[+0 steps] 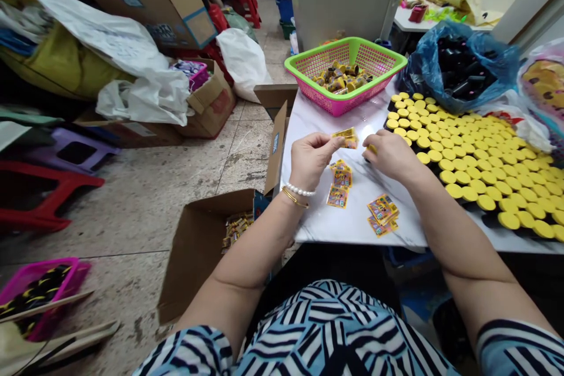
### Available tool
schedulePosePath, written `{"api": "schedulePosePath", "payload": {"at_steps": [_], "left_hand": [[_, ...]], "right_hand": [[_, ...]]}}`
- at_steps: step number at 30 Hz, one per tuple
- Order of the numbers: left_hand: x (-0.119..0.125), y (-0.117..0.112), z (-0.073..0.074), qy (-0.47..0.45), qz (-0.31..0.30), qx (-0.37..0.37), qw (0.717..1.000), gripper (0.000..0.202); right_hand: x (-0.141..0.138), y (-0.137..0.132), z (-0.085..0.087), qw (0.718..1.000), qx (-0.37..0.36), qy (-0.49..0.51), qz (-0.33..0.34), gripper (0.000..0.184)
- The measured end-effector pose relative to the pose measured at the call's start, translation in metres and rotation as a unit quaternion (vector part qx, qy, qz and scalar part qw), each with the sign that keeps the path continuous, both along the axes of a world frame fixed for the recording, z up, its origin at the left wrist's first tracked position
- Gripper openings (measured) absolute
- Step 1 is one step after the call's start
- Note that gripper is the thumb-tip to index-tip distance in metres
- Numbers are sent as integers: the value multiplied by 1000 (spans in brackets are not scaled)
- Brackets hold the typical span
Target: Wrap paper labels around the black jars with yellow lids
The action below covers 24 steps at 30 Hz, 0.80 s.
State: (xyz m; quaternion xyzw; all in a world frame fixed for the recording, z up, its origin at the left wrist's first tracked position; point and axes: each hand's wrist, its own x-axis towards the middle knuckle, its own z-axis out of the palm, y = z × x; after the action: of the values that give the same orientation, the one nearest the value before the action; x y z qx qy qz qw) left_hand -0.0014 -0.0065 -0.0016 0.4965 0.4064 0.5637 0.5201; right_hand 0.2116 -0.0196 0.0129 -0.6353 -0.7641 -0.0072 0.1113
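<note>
My left hand (311,158) pinches a small printed yellow label (345,134) between thumb and fingertips, above the white table (304,211). Just right of it, my right hand (392,155) is closed on a small yellow-capped piece (371,148), mostly hidden by the fingers. Below the left hand, several loose labels (338,195) lie in an overlapping column. Another small pile of labels (382,214) sits near the table's front edge. Beside my right hand stand many black pieces with round yellow caps (480,170), packed in rows.
A green-rimmed pink basket (326,103) at the back holds small wrapped pieces. Behind the yellow caps, a blue plastic bag (423,70) contains black parts. An open cardboard box (194,252) with similar wrapped pieces stands on the floor at the table's left. Stools, sacks and boxes crowd the left.
</note>
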Motion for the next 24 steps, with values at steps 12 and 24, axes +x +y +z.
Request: {"api": "schedulePosePath", "payload": {"at_steps": [12,24], "left_hand": [[-3,15,-10,-1,39,-45,998,48],[-11,21,-5,-154,-115,-181,965,39]], "right_hand": [[8,10,2,936,-17,351,1,24],[-9,12,-1,765,-22,644,20,31]]}}
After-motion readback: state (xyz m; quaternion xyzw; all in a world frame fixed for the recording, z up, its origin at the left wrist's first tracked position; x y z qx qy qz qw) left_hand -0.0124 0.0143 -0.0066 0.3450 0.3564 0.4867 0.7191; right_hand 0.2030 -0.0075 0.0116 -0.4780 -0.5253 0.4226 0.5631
